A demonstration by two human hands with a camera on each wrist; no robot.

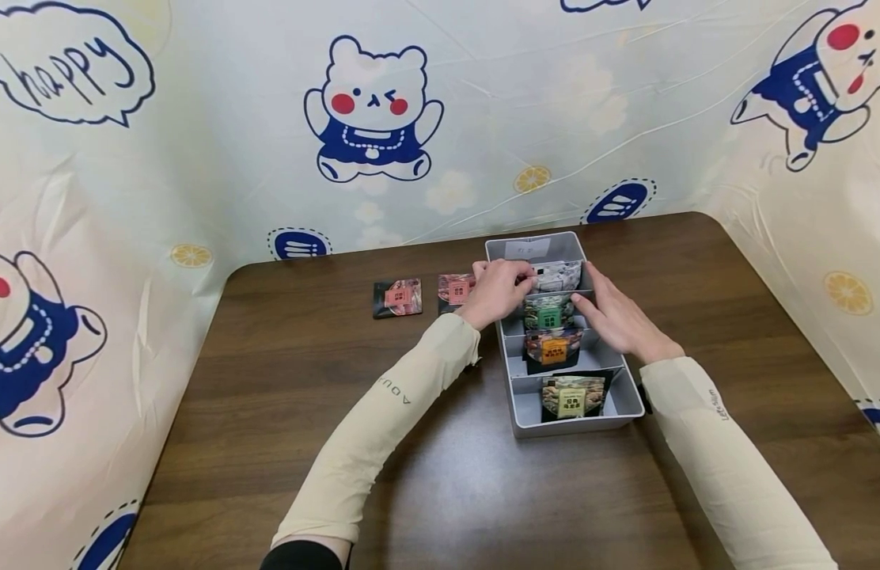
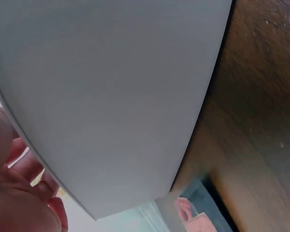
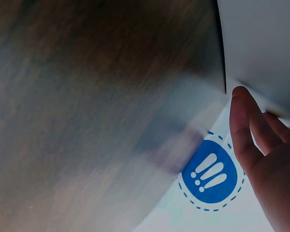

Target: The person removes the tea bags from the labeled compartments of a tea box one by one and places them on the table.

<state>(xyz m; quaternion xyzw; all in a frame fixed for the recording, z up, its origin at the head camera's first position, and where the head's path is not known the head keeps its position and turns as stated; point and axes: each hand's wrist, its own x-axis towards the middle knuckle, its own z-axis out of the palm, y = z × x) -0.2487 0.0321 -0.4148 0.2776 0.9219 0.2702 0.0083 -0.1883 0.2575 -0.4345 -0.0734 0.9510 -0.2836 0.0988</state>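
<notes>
A grey divided box (image 1: pixel 514 408) stands on the table with packets in several compartments. My left hand (image 1: pixel 500 290) reaches over its left wall, curled fingers pinching the left edge of a silver-white packet (image 1: pixel 558 276) in the second compartment from the back. On the right wall lie the fairly straight fingers of my right hand (image 1: pixel 618 318), its thumb over the inside near the green-labelled packet (image 1: pixel 550 313). Nearer the front are an orange-labelled packet (image 1: pixel 553 349) and a yellow-labelled packet (image 1: pixel 572 398). The wrist views show the left hand (image 2: pixel 24 193) and right hand (image 3: pixel 270 150) at the box's outer walls.
Left of the box lie two red-labelled packets, one dark packet (image 1: pixel 397 298) fully visible and another packet (image 1: pixel 453 293) partly behind my left hand. A paper label (image 1: pixel 527 249) is on the box's back end. Patterned cloth (image 1: pixel 483 142) surrounds the brown table (image 1: pixel 283 396).
</notes>
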